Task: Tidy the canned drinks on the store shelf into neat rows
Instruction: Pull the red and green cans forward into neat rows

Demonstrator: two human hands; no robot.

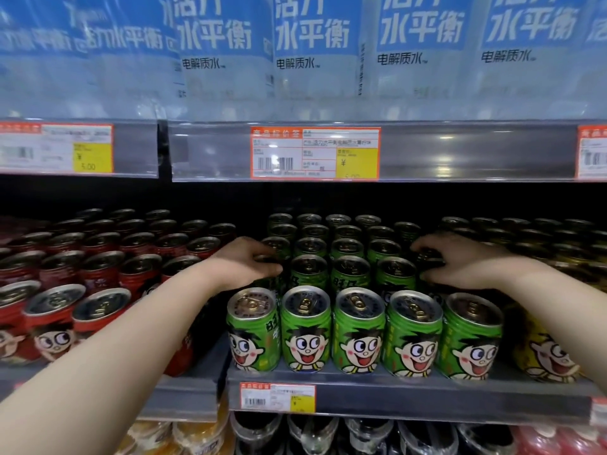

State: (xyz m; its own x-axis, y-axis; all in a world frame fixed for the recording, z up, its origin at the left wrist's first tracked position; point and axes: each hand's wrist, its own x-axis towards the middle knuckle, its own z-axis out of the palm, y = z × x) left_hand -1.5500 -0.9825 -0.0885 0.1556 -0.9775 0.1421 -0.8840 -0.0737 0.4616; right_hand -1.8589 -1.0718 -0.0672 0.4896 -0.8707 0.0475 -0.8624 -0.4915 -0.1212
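Note:
Green cartoon-face cans stand in several rows on the middle shelf, five across the front. My left hand reaches in at the left side of the green block, with fingers curled round a can in the second row. At the right side my right hand does the same, its fingers and thumb wrapped round a dark-shadowed can in the second row. Both gripped cans are mostly hidden by the hands.
Red cans fill the shelf to the left and yellow cans sit at the right. Blue-labelled water bottles stand on the shelf above, close overhead, behind a price-tag rail. Bottles fill the shelf below.

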